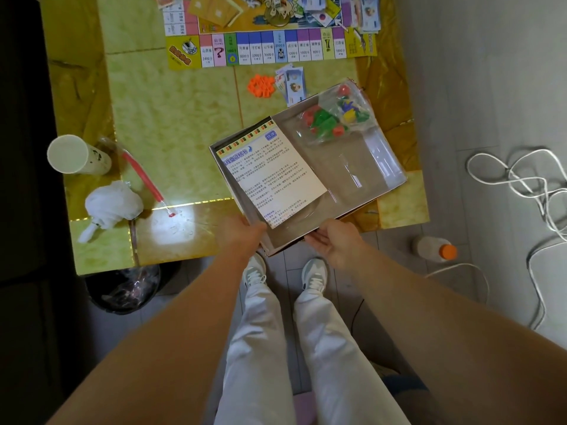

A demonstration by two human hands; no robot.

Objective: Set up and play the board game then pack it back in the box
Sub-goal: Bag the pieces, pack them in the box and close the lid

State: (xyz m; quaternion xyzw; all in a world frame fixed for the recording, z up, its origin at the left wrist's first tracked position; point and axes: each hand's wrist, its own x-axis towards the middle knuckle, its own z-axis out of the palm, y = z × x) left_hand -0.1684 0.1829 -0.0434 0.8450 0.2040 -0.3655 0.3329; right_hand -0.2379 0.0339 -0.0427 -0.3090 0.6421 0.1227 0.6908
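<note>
I hold the open game box [388,167] at its near edge, over the table's front right part. My left hand [241,233] grips the box's near left corner. My right hand [333,239] grips the near edge from beneath. Inside the box lie a printed instruction sheet [273,176] and a clear plastic bag of red, green and yellow pieces [334,119]. The game board [270,47] lies unfolded at the far side of the table, with cards and paper money on it. A heap of orange pieces [261,84] and a small stack of paper money [291,82] lie between board and box.
A paper cup [75,154], a red straw in a wrapper [144,176] and a crumpled white bag [112,205] sit on the yellow table's [171,127] left part. A bin [125,289] stands under its near edge. A bottle with an orange cap [435,248] and white cables [527,185] lie on the floor, right.
</note>
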